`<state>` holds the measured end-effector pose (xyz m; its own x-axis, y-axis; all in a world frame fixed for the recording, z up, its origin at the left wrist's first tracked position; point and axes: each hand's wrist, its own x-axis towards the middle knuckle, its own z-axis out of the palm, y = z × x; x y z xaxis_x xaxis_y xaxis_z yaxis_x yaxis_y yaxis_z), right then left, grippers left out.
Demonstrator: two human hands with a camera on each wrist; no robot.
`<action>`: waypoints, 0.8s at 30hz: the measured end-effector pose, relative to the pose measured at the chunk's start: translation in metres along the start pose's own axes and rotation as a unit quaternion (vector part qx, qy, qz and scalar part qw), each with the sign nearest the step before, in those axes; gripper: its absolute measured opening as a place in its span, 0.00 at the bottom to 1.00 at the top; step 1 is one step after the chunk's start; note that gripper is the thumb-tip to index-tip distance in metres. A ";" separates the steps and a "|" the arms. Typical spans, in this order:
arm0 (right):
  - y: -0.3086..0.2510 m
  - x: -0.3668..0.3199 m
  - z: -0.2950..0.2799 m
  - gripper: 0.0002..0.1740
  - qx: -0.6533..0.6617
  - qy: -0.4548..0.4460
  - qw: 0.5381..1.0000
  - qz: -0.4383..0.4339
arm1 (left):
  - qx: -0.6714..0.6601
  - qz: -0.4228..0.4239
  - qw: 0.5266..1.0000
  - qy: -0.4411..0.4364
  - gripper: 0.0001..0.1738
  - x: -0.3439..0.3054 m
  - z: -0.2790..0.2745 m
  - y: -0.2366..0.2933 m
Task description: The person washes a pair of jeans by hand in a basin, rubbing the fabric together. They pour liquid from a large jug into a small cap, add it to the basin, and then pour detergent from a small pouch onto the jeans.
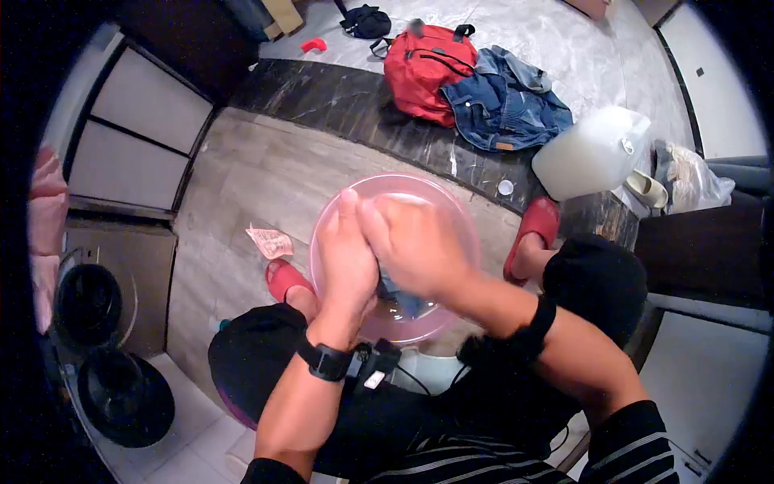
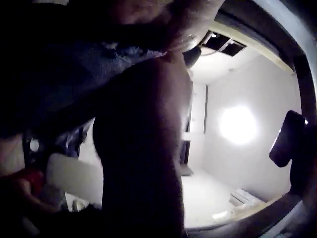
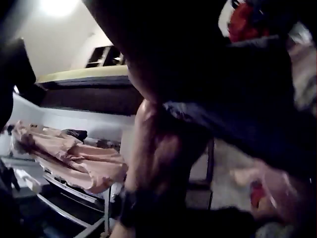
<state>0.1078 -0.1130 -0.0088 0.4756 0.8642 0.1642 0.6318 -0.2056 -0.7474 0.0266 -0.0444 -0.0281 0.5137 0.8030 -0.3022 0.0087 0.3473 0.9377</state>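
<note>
Both hands are raised close together over a pink basin on the floor between the feet. A wet-looking dark blue cloth hangs below them into the basin. My left hand grips it, thumb up, with a dark watch on that wrist. Right against it, my right hand grips the same cloth, slightly blurred. In the left wrist view the blue cloth runs dark across the upper left. The right wrist view shows the cloth stretching out from the hands. Most of the fingers are hidden.
Beyond the basin, a red backpack, a denim jacket and a whitish plastic jug lie on a dark stone step. A crumpled pink paper is left of the basin. Red slippers flank it; dark round tubs stand lower left.
</note>
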 end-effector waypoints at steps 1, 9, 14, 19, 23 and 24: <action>0.015 0.011 0.001 0.19 0.003 0.014 1.000 -0.004 | 0.186 0.056 0.981 -0.001 0.27 -0.013 0.006 0.010; 0.007 0.007 -0.001 0.19 0.004 0.033 0.998 0.046 | 0.084 0.038 0.996 -0.021 0.24 -0.018 0.012 0.011; -0.009 -0.011 0.008 0.11 -0.035 -0.028 0.999 -0.013 | 0.001 -0.098 0.994 -0.055 0.26 0.004 -0.011 0.011; 0.020 0.000 0.010 0.12 -0.133 0.037 0.984 -0.113 | 0.013 -0.031 0.996 -0.089 0.23 -0.013 0.002 0.011; -0.008 -0.002 0.003 0.17 -0.035 -0.042 0.998 0.027 | -0.053 -0.086 0.993 -0.059 0.24 0.005 -0.009 0.004; -0.003 0.006 0.000 0.18 -0.048 -0.053 0.996 0.048 | -0.053 -0.069 0.995 -0.049 0.24 0.001 -0.003 0.000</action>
<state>0.1090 -0.1076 -0.0053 0.4725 0.8811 0.0217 0.6440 -0.3284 -0.6909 0.0243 -0.0427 -0.0291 0.5945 0.6950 -0.4044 -0.0019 0.5041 0.8636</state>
